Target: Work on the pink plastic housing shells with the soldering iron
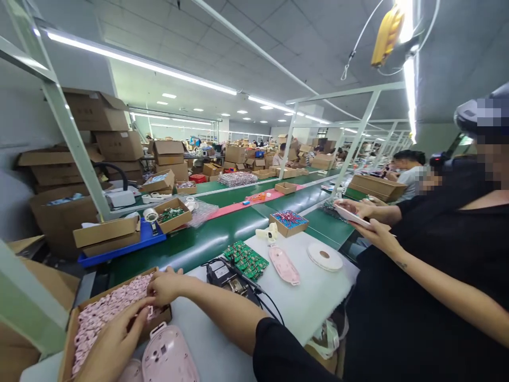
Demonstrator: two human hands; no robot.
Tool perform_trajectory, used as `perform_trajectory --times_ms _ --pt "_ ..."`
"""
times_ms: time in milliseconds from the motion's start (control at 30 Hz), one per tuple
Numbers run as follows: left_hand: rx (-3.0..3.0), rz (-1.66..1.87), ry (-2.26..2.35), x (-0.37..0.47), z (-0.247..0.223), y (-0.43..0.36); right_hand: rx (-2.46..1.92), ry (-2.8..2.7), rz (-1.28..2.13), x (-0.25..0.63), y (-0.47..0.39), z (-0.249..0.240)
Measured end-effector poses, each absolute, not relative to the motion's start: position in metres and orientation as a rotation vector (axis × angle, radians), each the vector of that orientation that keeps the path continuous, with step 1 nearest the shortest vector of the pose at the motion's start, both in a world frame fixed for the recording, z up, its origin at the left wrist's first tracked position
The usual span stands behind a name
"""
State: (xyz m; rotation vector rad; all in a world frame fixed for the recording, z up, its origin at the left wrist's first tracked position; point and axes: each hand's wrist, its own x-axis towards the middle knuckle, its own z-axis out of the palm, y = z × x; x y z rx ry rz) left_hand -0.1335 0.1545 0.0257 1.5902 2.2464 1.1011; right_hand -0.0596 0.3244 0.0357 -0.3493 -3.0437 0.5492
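Note:
Both my hands are at the cardboard box of small pink parts at the lower left. My left hand is over the box's near side, thumb and fingertips together at a small pink piece. Against the same piece, at the box's right edge, my right hand has its fingers curled; what they grip is mostly hidden. Below them a pink plastic shell lies on the white table mat, its inner side up. Part of another pink shell shows beside it.
Green circuit boards, a black device with cables, a pink shell and a white reel lie on the mat. Behind runs a green conveyor. At right, a person in black holds a pale shell.

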Motion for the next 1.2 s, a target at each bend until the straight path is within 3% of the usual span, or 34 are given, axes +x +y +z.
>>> perform_trajectory --times_ms 167,300,533,767,1200 --pt "1.247 1.274 1.933 -0.118 0.014 0.123 -0.394 -2.697 0.843 -0.046 0.336 0.052" --pt "1.087 1.448 1.984 -0.118 -0.010 0.085 -0.375 -2.423 1.056 -0.003 0.311 0.039" --pt "1.385 1.091 2.358 -0.094 -0.035 0.014 -0.337 -2.256 1.399 0.095 0.257 -0.038" --pt "1.457 0.965 2.440 -0.084 -0.057 0.017 -0.262 -2.389 1.215 0.090 0.232 -0.081" --pt "1.741 0.663 2.448 -0.075 -0.040 0.047 -0.073 -2.514 0.901 0.062 0.231 -0.076"
